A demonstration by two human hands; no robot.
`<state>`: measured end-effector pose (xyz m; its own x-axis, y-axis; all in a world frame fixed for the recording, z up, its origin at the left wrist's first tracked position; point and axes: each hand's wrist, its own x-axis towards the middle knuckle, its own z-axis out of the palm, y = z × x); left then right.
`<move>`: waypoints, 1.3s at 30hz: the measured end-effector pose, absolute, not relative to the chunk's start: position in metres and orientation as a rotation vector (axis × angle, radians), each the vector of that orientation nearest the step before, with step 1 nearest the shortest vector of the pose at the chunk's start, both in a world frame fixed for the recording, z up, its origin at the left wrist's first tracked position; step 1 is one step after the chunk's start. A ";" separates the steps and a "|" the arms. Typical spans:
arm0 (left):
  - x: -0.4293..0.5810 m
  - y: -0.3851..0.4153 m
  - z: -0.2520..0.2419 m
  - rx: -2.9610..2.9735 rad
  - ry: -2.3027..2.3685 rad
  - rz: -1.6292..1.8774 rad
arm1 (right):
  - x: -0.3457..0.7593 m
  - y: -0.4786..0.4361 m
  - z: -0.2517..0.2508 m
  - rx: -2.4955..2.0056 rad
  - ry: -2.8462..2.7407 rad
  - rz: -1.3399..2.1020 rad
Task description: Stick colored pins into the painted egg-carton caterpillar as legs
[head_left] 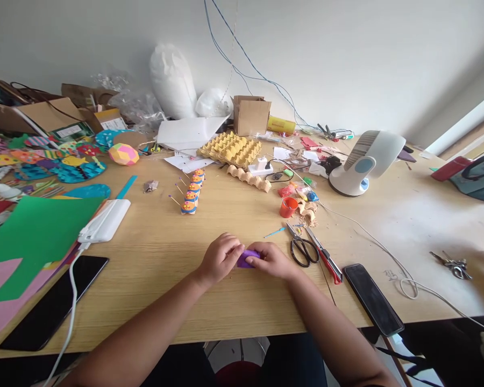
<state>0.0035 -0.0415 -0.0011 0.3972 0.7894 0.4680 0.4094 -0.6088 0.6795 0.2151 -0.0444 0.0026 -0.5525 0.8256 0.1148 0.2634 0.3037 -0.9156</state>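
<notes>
A small purple piece (247, 258) is held just above the tabletop near the front edge; whether it is paper or clay I cannot tell. My right hand (273, 259) is closed around its right end, the thumb lying along its front. At its left edge is my left hand (221, 256), with thumb and fingers pinched together; whatever is between those fingertips is hidden. Beyond my hands stands a row of egg-carton cups (192, 193) decorated in orange and blue, with thin sticks poking out leftward. Right of my hands lie black-handled scissors (304, 250) and a red utility knife (326, 259).
A phone (373, 298) and keys (454, 265) lie right, below a white fan (365, 164). An orange cup (288, 207) stands beyond the scissors. Left are a power bank (107, 220), green paper (36, 226) and a black tablet-like device (52, 303). Yellow egg trays (229, 149) sit behind.
</notes>
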 end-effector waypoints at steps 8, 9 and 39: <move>0.005 -0.042 -0.004 2.100 0.959 1.086 | 0.213 -0.048 0.004 -0.952 -2.035 1.256; 0.004 -0.042 -0.003 2.087 0.963 1.090 | 0.213 -0.049 0.005 -0.966 -2.034 1.240; 0.008 -0.042 -0.004 2.359 1.223 1.024 | 0.378 0.058 0.072 -1.877 -1.214 0.217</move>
